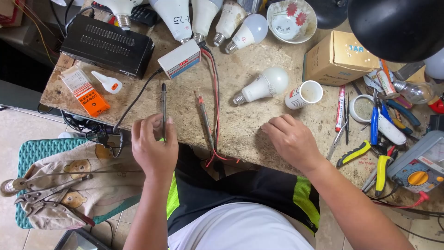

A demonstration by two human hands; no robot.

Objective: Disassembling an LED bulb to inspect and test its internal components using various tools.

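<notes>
Here, left hand (154,149) fingers pinching slim black probe (163,107), right hand (291,141) seemingly empty, curled on rough worktop (245,115).

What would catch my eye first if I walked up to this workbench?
Probably the white bulbs lined along the far edge, with one loose bulb lying mid-table. Next, the left hand gripping a black probe at the near edge, while the right hand rests flat on the table.
</notes>
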